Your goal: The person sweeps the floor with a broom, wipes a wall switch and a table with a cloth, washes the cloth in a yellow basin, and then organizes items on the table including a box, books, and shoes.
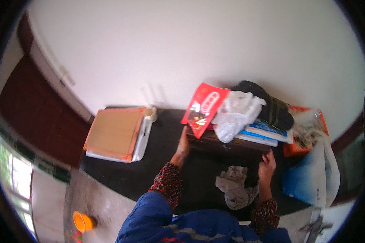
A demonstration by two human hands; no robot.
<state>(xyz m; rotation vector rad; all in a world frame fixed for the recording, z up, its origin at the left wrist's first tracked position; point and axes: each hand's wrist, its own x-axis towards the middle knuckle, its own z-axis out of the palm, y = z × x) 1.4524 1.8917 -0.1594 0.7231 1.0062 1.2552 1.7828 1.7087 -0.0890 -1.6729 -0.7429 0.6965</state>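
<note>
A dark wooden box (226,148) with a small front clasp sits on the black tabletop between my hands. My left hand (182,145) grips its left end, and my right hand (267,167) holds the right front corner. On the lid lie a red printed pouch (206,106), a crumpled white plastic bag (238,112), several blue-and-white books or packets (261,133) and a black shoe-shaped item (261,103). A crumpled greyish cloth (237,188) rests in front of the box, beside my right forearm.
On the black table (115,176), a cardboard panel with orange edging (115,132) tops a white bag, beside a tape roll (150,114). An orange box (307,130) and a blue-white bag (310,176) stand at right. An orange bucket (83,221) is on the floor; a white wall (185,45) rises behind.
</note>
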